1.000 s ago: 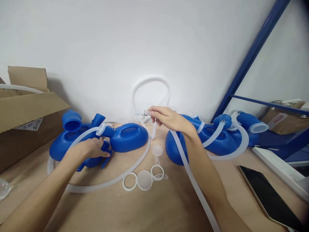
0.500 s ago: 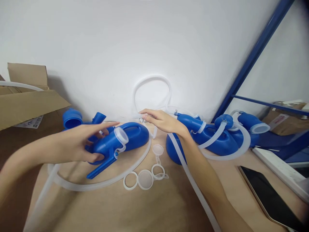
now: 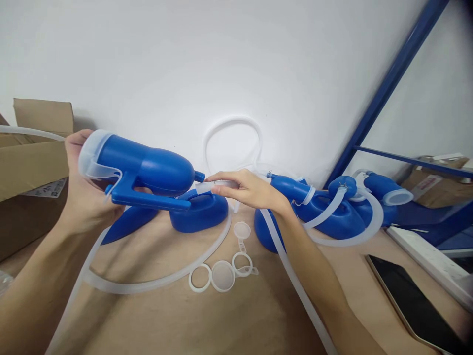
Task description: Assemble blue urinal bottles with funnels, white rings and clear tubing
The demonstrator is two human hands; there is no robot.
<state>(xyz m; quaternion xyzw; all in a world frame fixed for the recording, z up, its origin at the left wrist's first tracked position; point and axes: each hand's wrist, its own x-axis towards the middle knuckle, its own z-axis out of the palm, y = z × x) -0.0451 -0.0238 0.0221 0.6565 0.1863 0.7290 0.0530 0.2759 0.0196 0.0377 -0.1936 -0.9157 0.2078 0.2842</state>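
My left hand [image 3: 83, 202] is closed around the wide end of a blue plastic urinal funnel [image 3: 164, 170], which lies sideways in the air. A translucent white cap [image 3: 94, 143] covers that end, and a strap ties it to the funnel's handle [image 3: 151, 199]. The narrow spout [image 3: 199, 176] points right, a small gap from a translucent hose [image 3: 204, 187]. My right hand [image 3: 254, 190] pinches this hose just behind its open end, where a small wire clip [image 3: 215, 183] sits. Underneath stands a blue bottle [image 3: 199, 217]. Fingers of my left hand are partly hidden behind the funnel.
Loose white rings and lids [image 3: 222, 276] lie mid-table. More blue urinals [image 3: 328, 217] with hoses stand at the right, near a phone [image 3: 414, 305]. A cardboard box [image 3: 33, 162] is on the left. A blue metal rack [image 3: 384, 93] rises at the right.
My left hand has lifted the blue funnel off the table and turned its spout rightward. My right hand stays in place, with the hose end now showing between its fingers.
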